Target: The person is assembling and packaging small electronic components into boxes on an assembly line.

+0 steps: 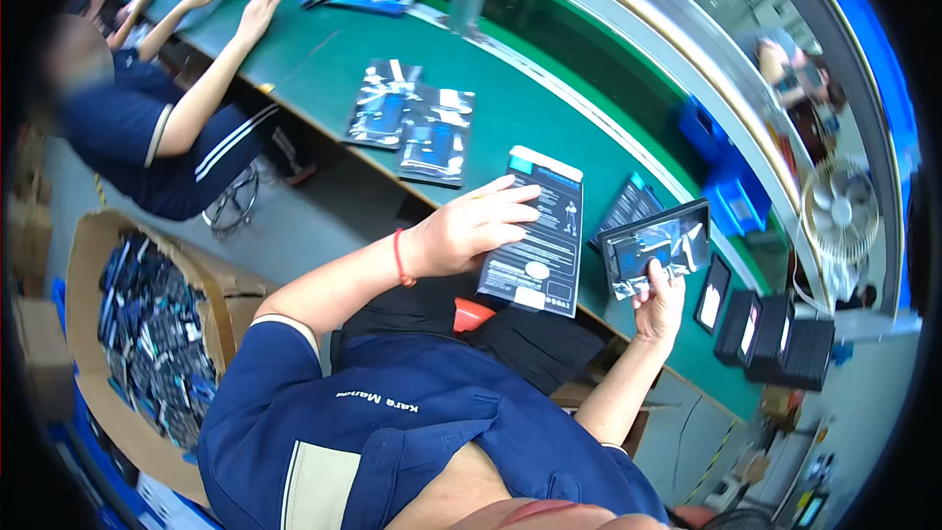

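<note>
My left hand (461, 234) grips a black printed cardboard box (546, 236) by its left side, fingers lying across the face and thumb hidden. The box is tilted at the table's near edge, with a pale flap standing up at its far end. In my right hand (659, 306) is a black tray with a clear plastic packet (655, 245) on it, my thumb pressing on the shiny film. Just behind that tray lies another dark printed box (630, 206), partly hidden. Two clear packets with dark and blue contents, one nearer (435, 142) and one farther (383, 110), rest on the green table.
Stacked black trays (770, 334) stand at the right end of the green table (530, 103). Blue bins (731, 191) and a white fan (841, 208) are beyond. At left, a carton (86, 285) holds many dark packages; a co-worker (147, 128) sits at the table.
</note>
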